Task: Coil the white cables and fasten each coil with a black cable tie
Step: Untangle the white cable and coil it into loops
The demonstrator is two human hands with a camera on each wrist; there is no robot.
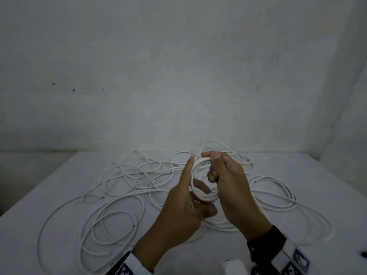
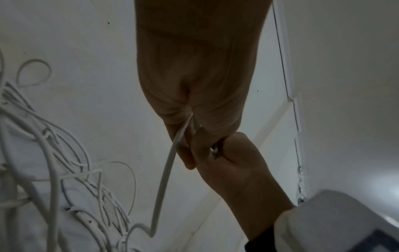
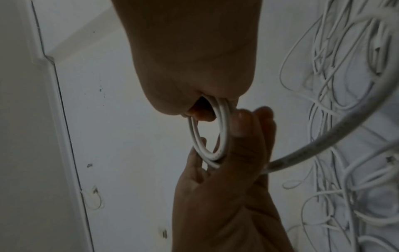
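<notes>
- The coil (image 1: 200, 181), a small ring of a few turns of white cable, is held up between both hands, above the near middle of the table (image 1: 327, 185).
- The left hand (image 1: 184, 207) takes the coil's near-left arc: its thumb and fingers close on the turns at the lower edge, while the index finger lies straight along the coil's left side.
- The right hand (image 1: 228, 187) grips the coil's far-right arc, with thumb and curled fingers pinching the turns together at the top.
- From the coil's lower edge a free length of the same cable (image 2: 164, 179) drops to the table and joins the loose cable (image 1: 123, 185).
- As a judgement: the cable looks light and springy, smooth-skinned, with enough stiffness to hold a round loop yet spring open if released. The best hold is probably across all turns at once, at two opposite points of the ring, so no turn slips out.
- Count: one coil in hand. How many separate cables make up the tangle left, right and behind the coil cannot be told; the strands cross too often.
- No black cable tie can be made out with certainty; small dark specks (image 1: 137, 182) sit among the loose strands left of the coil, too small to identify.
</notes>
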